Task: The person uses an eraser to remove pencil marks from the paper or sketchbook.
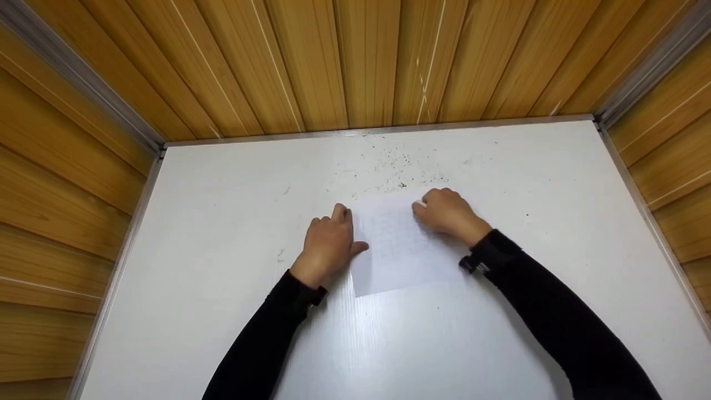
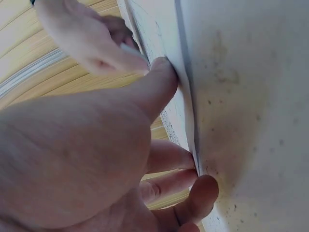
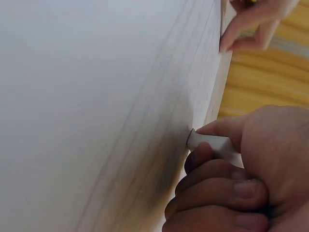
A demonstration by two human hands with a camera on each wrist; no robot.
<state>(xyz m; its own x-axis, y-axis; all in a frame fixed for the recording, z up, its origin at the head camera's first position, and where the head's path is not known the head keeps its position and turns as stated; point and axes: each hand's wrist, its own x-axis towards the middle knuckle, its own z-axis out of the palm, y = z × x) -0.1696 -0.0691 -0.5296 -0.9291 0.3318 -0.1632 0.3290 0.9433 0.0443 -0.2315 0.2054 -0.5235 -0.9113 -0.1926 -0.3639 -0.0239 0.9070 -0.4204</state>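
A sheet of white paper [image 1: 405,266] with faint grey writing lies flat on the white table. My left hand [image 1: 329,243] rests at its left edge, thumb [image 2: 163,79] pressing on the paper and the other fingers along the edge. At the upper right part of the sheet, my right hand [image 1: 447,214] pinches a small white eraser [image 3: 212,144] between thumb and index finger. The eraser's darkened end meets the paper in the right wrist view, and the remaining fingers [image 3: 222,191] are curled beneath it. Much of the eraser is hidden by the hand in the head view.
Dark crumbs [image 1: 402,161] are scattered on the table [image 1: 233,183] beyond the sheet. Wood-patterned panels [image 1: 311,66] stand along the back and both sides, with metal strips at the table's edges. Black sleeves [image 1: 533,283] cover both forearms.
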